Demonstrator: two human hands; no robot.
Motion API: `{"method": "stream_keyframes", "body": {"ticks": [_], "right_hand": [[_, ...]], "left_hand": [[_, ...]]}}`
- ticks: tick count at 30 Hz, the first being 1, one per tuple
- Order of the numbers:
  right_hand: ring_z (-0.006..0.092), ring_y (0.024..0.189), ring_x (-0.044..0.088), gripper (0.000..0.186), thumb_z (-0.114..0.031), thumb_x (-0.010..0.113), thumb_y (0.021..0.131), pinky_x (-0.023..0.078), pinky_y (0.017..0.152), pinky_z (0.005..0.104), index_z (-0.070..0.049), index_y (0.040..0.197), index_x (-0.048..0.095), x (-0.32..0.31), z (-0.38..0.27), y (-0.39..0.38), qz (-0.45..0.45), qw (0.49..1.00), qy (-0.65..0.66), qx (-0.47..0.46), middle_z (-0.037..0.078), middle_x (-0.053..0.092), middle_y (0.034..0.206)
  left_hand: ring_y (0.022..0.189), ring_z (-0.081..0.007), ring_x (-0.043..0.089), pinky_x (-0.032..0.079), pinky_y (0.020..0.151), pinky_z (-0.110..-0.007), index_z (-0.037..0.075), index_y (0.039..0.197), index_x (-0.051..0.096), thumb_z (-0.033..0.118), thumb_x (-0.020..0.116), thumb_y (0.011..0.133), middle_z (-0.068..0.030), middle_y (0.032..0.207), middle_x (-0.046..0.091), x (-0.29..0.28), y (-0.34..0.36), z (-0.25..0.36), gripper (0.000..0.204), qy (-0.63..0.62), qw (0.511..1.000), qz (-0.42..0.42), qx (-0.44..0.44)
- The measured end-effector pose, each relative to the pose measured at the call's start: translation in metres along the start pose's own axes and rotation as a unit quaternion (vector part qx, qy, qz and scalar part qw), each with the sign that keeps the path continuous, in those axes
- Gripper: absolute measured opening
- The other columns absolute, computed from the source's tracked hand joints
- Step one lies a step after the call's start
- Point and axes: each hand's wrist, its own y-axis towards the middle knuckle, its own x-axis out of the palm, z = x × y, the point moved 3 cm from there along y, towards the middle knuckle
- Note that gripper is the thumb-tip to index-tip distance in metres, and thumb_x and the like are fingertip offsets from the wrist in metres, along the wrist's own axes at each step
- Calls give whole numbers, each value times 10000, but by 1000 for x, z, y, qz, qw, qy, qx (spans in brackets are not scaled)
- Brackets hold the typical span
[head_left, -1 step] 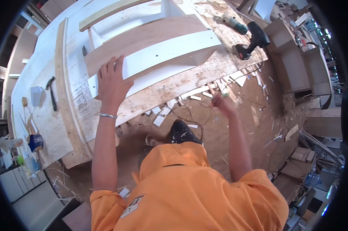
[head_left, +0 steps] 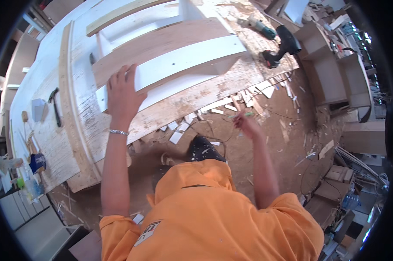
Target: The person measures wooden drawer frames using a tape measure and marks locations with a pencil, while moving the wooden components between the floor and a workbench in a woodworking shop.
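A long wooden box (head_left: 174, 65) with a white top edge strip lies on the workbench in front of me. My left hand (head_left: 123, 93) rests on the left end of that white strip, fingers spread flat and thumb by the near edge. Small dark dots, perhaps screw heads, mark the strip. Beyond the bench's near edge, over the floor, my right hand (head_left: 248, 126) is closed around a thin green stick (head_left: 248, 114), perhaps a pencil. Its tip is too small to make out.
At the bench's right end lie a black cordless drill (head_left: 285, 45) and a grey-green power tool (head_left: 262, 29). A hammer (head_left: 56, 106) and a brush (head_left: 24, 116) lie left. Wood scraps (head_left: 179, 134) and a cable litter the floor; open cabinets (head_left: 331, 69) stand right.
My right hand has moved slightly down and left, and more of the green stick shows. The whole view has shifted a little; my left hand stays on the white strip.
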Motion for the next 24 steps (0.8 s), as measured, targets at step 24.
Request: {"method": "stream_keyframes", "body": {"ticks": [24], "right_hand": [[162, 1122, 567, 419, -279, 499, 1023, 455, 969, 342, -11, 1339, 561, 73, -169, 171, -55, 947, 72, -308, 85, 626, 1189]], "left_hand": [[1283, -388, 455, 333, 1143, -470, 67, 1450, 437, 6, 782, 638, -185, 1371, 507, 0, 10, 24, 884, -12, 999, 36, -14]]}}
